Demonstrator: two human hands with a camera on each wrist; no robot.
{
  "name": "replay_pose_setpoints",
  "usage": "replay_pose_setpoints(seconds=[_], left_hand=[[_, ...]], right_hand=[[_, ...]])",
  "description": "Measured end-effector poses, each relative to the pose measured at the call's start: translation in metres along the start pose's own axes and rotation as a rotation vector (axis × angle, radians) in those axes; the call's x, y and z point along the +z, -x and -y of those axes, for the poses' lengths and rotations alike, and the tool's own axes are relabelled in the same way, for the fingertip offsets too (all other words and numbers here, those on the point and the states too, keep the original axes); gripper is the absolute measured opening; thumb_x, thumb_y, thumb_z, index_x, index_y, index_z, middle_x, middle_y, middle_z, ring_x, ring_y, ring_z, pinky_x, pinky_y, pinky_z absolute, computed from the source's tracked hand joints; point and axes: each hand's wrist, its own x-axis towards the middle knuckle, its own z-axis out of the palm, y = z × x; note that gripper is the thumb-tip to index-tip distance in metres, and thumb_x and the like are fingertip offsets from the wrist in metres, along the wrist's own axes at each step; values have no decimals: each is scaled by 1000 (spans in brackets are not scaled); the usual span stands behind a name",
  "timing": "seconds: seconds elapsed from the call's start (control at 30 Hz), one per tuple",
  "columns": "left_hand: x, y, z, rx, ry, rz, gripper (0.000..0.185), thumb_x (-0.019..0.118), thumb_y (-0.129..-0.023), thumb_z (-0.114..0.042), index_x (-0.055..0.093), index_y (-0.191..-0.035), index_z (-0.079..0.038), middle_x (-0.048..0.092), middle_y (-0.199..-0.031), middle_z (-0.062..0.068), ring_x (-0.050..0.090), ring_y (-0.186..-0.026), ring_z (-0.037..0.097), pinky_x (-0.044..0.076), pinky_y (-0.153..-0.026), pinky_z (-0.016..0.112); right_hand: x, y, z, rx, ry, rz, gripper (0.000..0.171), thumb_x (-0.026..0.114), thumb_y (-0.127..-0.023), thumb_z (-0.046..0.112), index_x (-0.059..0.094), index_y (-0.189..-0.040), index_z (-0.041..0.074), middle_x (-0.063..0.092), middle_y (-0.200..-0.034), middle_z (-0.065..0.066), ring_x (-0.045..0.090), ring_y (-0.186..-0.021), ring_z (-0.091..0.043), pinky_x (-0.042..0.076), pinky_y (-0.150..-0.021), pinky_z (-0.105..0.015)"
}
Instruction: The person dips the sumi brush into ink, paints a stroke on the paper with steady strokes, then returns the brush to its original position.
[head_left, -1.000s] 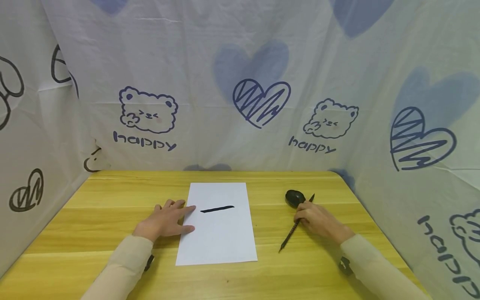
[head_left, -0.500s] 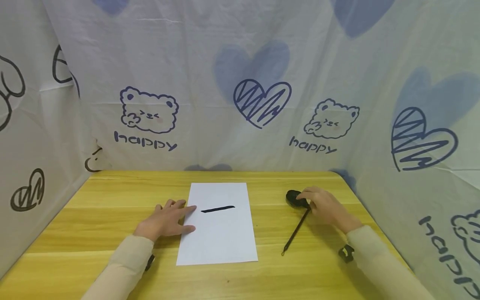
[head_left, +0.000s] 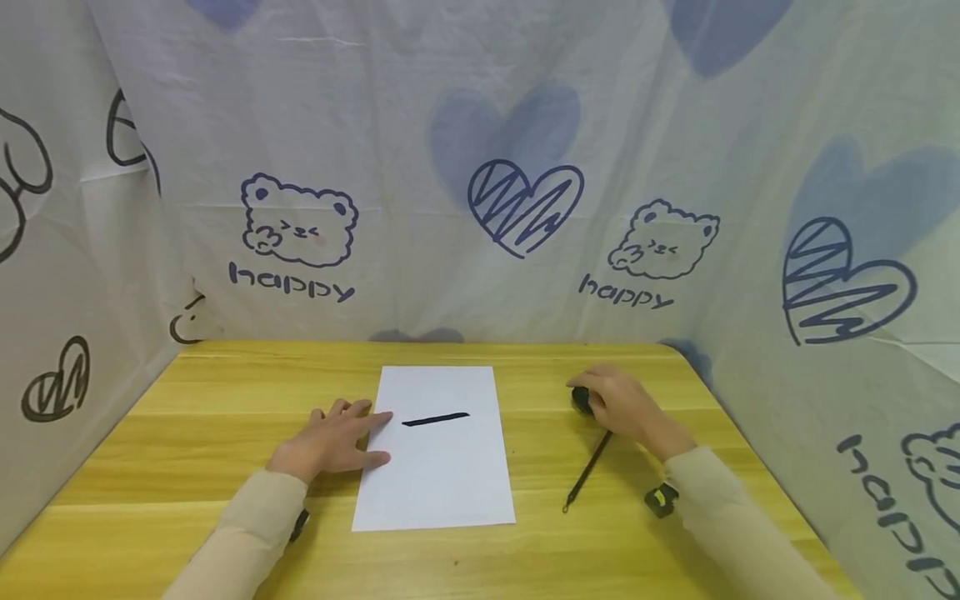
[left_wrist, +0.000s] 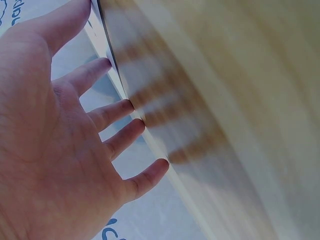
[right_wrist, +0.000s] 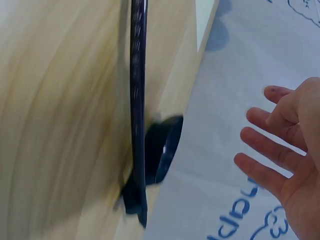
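My left hand [head_left: 330, 442] lies with spread fingers at the left edge of a white sheet of paper [head_left: 442, 492], thumb and index finger on it. A slanted black stroke [head_left: 435, 419] marks the sheet's upper half. In the left wrist view that hand [left_wrist: 75, 140] has its fingers apart, tips down on the table. To the right, a writing brush [head_left: 587, 472] leans on a small black dish [right_wrist: 167, 150], its hanging loop toward me. My right hand [head_left: 626, 408] is over the dish and hides part of both. The right wrist view shows this hand [right_wrist: 295, 135] holding nothing, fingers loosely bent.
A yellow wood-grain table [head_left: 285, 383] carries everything. White cloth [head_left: 412, 233] printed with hearts and bears hangs behind it and along both sides. A black wrist device [head_left: 662, 500] sits under the right sleeve.
My right hand has let go of the brush, leaving it against the dish, then risen and shifted left over the dish. My left hand and the paper stay in place.
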Motion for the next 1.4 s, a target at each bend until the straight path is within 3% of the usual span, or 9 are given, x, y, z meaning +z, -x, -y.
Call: replay_pose_setpoints(seconds=[0.4, 0.73, 0.93, 1.13, 1.23, 1.4], left_hand=[[3, -2, -1, 3, 7, 7, 74, 65, -94, -59, 46, -156, -22, 36, -164, 22, 34, -148, 50, 24, -113, 79], [3, -2, -1, -3, 9, 3, 75, 66, -93, -60, 48, -156, -22, 37, -164, 22, 35, -146, 49, 25, -112, 78], [0, -2, -1, 2, 0, -5, 75, 65, -94, -59, 47, -156, -22, 38, -163, 22, 35, -146, 49, 25, -111, 79], [-1, -4, 2, 9, 13, -1, 78, 65, -93, -60, 44, -157, -22, 37, -163, 24, 34, -147, 51, 24, -111, 80], [-2, -3, 2, 2, 35, 1, 80, 65, -93, -61, 42, -159, -21, 37, -163, 25, 33, -147, 53, 23, -112, 81], [-10, -2, 2, -18, 75, -31, 77, 60, -98, -58, 39, -160, -19, 34, -163, 28, 32, -147, 58, 22, -111, 84]], right_hand=[[19, -23, 36, 37, -33, 63, 33, 59, -91, -8, 75, -115, 7, 77, -111, -10, 73, -101, -27, 61, -84, -40], [29, -29, 49, 56, -82, 106, 36, 57, -92, -8, 75, -118, 10, 76, -115, -8, 73, -104, -26, 53, -67, -25], [28, -33, 52, 74, -78, 77, 37, 56, -92, -6, 76, -118, 11, 76, -116, -7, 73, -105, -26, 55, -69, -30], [26, -33, 52, 185, -48, 66, 32, 61, -97, 3, 71, -127, 7, 71, -129, -15, 66, -121, -35, 59, -90, -47], [25, -32, 52, 243, -46, 73, 34, 62, -100, 11, 65, -134, 6, 62, -141, -23, 57, -132, -44, 52, -104, -59], [22, -34, 53, 311, -35, 77, 46, 58, -104, 22, 55, -146, 3, 45, -154, -34, 40, -144, -56, 33, -119, -66]])
